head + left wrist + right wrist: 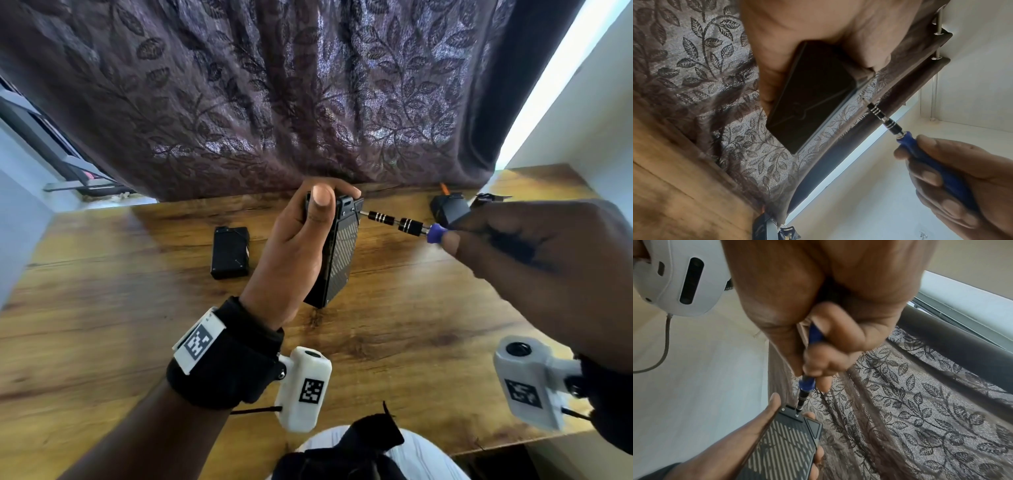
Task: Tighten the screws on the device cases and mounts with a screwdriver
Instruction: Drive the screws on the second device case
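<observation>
The left hand (294,240) grips a flat black slotted device case (339,253) upright above the wooden table (102,325). The right hand (534,246) clasps a blue-handled screwdriver (404,224), tip on a corner screw (796,415). The sideways angle invites slipping and stripping the head.

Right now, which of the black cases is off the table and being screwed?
The slatted case gripped by the left hand, with the screwdriver on its top screw. The small case and right case lie untouched.
</observation>
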Motion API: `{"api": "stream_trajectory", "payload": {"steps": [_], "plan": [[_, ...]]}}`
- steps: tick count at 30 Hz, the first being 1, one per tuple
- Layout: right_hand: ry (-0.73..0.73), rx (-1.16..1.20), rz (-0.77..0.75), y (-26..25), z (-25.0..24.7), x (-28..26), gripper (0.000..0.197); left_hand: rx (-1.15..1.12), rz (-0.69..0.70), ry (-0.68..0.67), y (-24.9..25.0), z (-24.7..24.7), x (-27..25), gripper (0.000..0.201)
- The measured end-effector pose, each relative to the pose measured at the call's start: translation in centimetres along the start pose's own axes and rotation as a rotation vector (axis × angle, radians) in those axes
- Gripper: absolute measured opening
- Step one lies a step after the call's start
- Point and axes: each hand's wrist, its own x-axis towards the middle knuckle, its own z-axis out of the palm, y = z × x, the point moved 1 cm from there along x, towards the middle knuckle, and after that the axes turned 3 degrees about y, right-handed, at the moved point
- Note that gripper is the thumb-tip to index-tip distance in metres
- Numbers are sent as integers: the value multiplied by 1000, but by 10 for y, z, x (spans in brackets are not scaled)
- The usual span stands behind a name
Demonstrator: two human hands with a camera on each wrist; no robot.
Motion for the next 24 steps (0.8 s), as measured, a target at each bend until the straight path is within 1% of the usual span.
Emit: {"api": "stream_trajectory", "payload": {"steps": [1,3,5,6,9,10,12,13,14,16,18,21,24], "plan": [[-11,-7,3,0,0,0,22,-4,6,-12,0,0,0,65],[-28,-30,37,-3,0,2,19,-15,9,-23,0,0,-1,67],[-31,-66,51,-7,1,2,29,-18,9,-18,0,0,-1,65],[-18,-87,43,-8,1,2,30,-14,10,-13,1,0,-1,64],[46,-15,46,-8,0,0,17,3,-6,1,1,0,0,57],[41,10,55,-8,-1,-1,20,15,-12,3,2,0,0,53],[2,-17,64,-6,-1,-1,40,28,-15,-4,3,0,-1,48],[1,-28,68,-7,-1,-1,45,25,-13,-10,4,1,-2,48],[-3,-34,79,-9,-2,0,42,21,-10,-12,5,2,-2,51],[-11,-36,103,-12,-2,1,28,16,-7,-12,6,3,-3,58],[-23,-73,98,-12,-3,1,33,21,-7,-14,5,4,-3,58],[22,27,113,-9,-3,-1,19,27,-8,-27,4,4,-4,61],[35,52,105,-9,-2,-2,39,14,9,-33,5,5,-3,65]]}}
